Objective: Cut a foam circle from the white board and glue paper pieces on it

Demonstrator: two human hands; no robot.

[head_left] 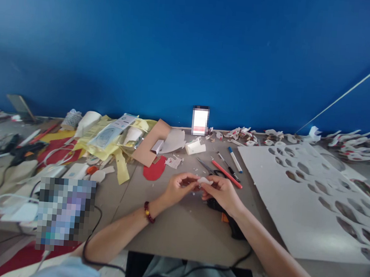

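My left hand [180,189] and my right hand [224,194] meet over the middle of the table, each pinching a small white piece [204,180] between thumb and fingertips. What the piece is made of is too small to tell. Below my right hand lies a black glue gun [238,231], partly hidden by the hand and forearm, its cord running across my lap. Just beyond the fingers are scissors [204,165] with dark handles, a red pen [225,173], a thin dark pen [224,160] and a blue-and-white marker [235,160].
A large white sheet [269,200] with leaf-shaped cutouts covers the right side. White bird-like figures [348,142] stand behind it. A red paper disc [154,168], brown cardboard [151,142] and yellow packets [104,138] lie to the left. A lit phone [200,121] leans on the blue wall.
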